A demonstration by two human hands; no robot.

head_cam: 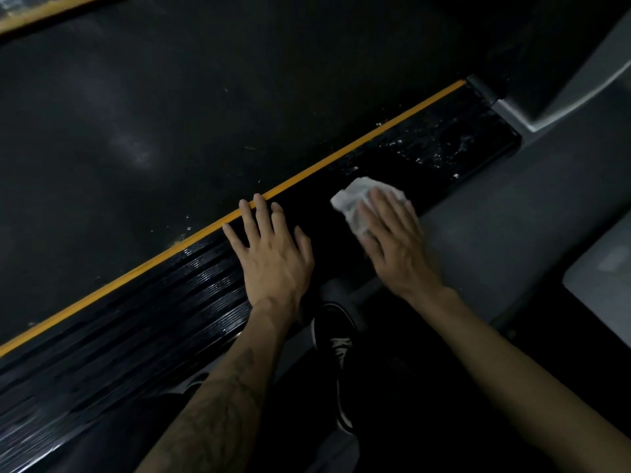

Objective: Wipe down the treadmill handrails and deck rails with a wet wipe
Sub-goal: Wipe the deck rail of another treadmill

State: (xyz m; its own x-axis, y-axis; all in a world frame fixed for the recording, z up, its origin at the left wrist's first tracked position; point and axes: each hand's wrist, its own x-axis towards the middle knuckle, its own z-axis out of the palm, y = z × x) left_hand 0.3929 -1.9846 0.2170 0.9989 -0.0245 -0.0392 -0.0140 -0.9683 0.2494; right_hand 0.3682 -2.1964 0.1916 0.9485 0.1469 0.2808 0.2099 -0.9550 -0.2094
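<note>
The scene is dim and low in contrast, with much of the treadmill belt [170, 114] and the lower middle of the frame sunk into near-black where little detail can be read. Faint soft reflections smear across the belt, and small bright glints speckle the wet part of the deck rail [426, 151], while the white wipe [355, 199] is the brightest patch. The picture is slightly soft throughout, straight lines bow toward the edges, and the ribbed rail blurs at lower left.

Glossy ribbed black plastic deck rail [143, 312], matt dark rubbery belt [170, 107], crumpled white cloth-like wipe [355, 203], matt grey floor [505, 213]
</note>
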